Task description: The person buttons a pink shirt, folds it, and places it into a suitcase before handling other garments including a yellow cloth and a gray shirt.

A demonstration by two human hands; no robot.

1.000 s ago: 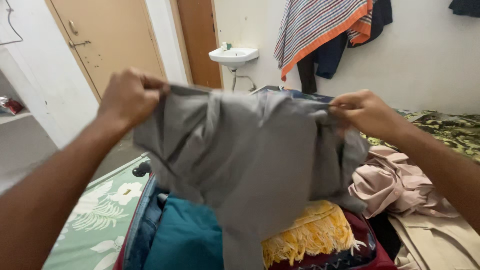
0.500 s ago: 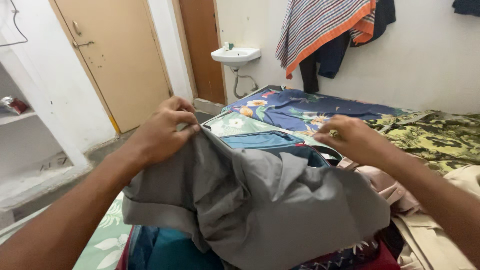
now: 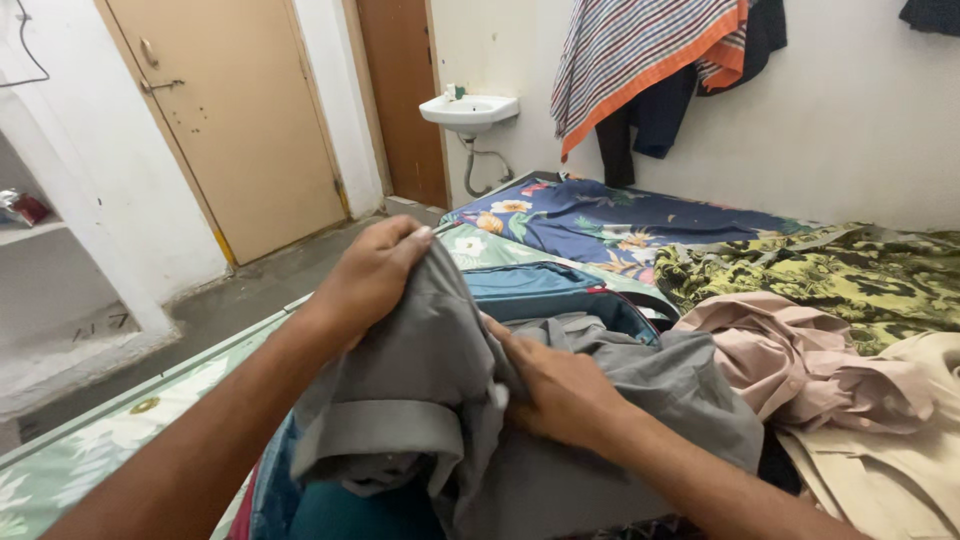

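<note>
A grey garment (image 3: 430, 390) lies bunched over an open suitcase (image 3: 560, 290) in front of me. My left hand (image 3: 372, 272) pinches the garment's upper edge and lifts it. My right hand (image 3: 560, 390) presses flat on the middle of the cloth, fingers spread, reaching leftward under the raised fold. A rolled cuff of the garment hangs at the lower left. Teal cloth (image 3: 330, 510) shows beneath it inside the suitcase.
A crumpled pink garment (image 3: 800, 360) and a beige one (image 3: 900, 450) lie to the right on the bed. Floral sheets (image 3: 620, 220) cover the mattresses. A tan door (image 3: 240, 110), a wall sink (image 3: 468, 110) and hanging striped cloth (image 3: 640, 50) line the far wall.
The garment came down from being held spread in the air onto the suitcase. My right hand let go of its edge and moved down onto the middle of the cloth.
</note>
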